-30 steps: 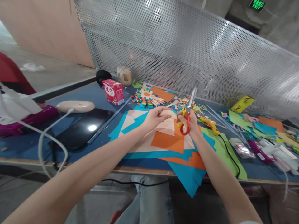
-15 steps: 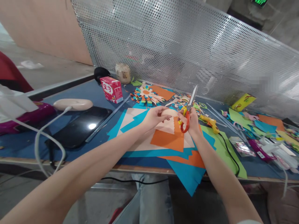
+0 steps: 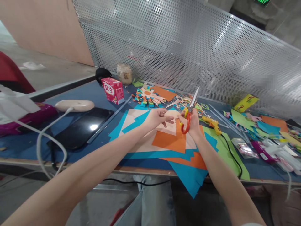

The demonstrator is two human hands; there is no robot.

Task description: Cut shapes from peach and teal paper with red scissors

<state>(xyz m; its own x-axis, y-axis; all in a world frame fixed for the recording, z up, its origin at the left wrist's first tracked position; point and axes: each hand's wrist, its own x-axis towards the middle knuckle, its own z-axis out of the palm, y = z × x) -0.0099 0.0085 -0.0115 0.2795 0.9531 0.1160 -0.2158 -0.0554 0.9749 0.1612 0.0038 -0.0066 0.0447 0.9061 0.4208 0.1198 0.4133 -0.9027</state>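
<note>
Between my hands is a small rounded piece of pale paper (image 3: 171, 114). My left hand (image 3: 157, 118) pinches its left edge. My right hand (image 3: 193, 123) holds scissors (image 3: 189, 113) with red and yellow handles, blades pointing up and away from me, while its thumb and fingertips touch the paper's right edge. Below my hands lies an orange paper sheet (image 3: 169, 143) on pale and blue sheets (image 3: 150, 155). A fringed paper flower (image 3: 147, 93) with an orange centre sits just beyond them.
On the left are a black tablet-like slab (image 3: 81, 130), a white oval device (image 3: 74, 105) with a cable, and a pink box (image 3: 113, 90). A yellow glue gun (image 3: 212, 122) rests on green paper (image 3: 231, 153) at the right. Behind the table stands a perforated metal panel (image 3: 178, 40).
The pale paper piece has tilted or turned slightly between my fingers, and my left fingers have shifted a little on it. The scissors stay in my right hand.
</note>
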